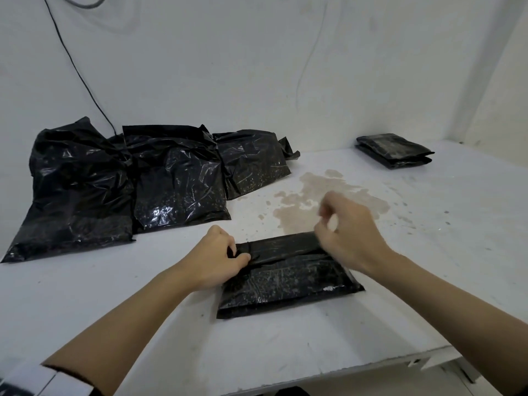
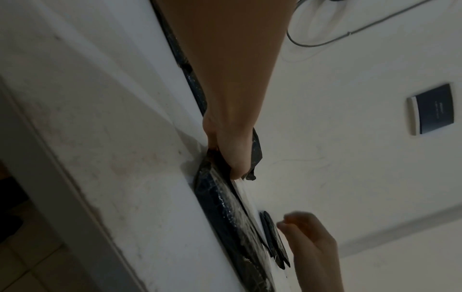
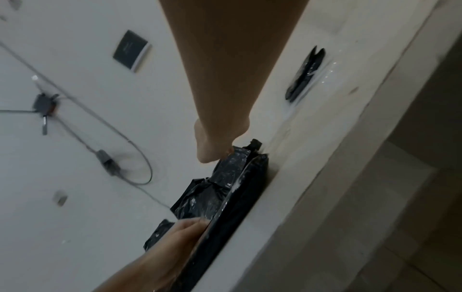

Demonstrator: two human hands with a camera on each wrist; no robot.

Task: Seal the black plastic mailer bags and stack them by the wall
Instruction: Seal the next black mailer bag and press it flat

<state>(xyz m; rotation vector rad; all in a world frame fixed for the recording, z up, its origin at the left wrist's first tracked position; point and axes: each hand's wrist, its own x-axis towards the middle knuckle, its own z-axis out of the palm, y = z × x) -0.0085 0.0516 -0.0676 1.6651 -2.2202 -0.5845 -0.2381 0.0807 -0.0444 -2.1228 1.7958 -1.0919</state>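
Mailer bag in work: a black plastic mailer bag (image 1: pixel 288 278) lies flat on the white worktop (image 1: pixel 428 238), lower centre of the head view, its flap (image 1: pixel 283 244) folded along the far edge.
Left hand: the left hand (image 1: pixel 214 261) pinches the flap's left end, fingers curled round it.
Right hand: the right hand (image 1: pixel 348 235) is over the flap's right end, blurred; fingers curled, but I cannot tell whether they grip anything.
Unsealed bags: three bulky black bags (image 1: pixel 177 181) lean at the wall, left of frame.
Sealed stack: two flat bags (image 1: pixel 395 151) stacked at the upper right, by the wall.
Worktop: a brownish stain (image 1: pixel 308 201) at centre.
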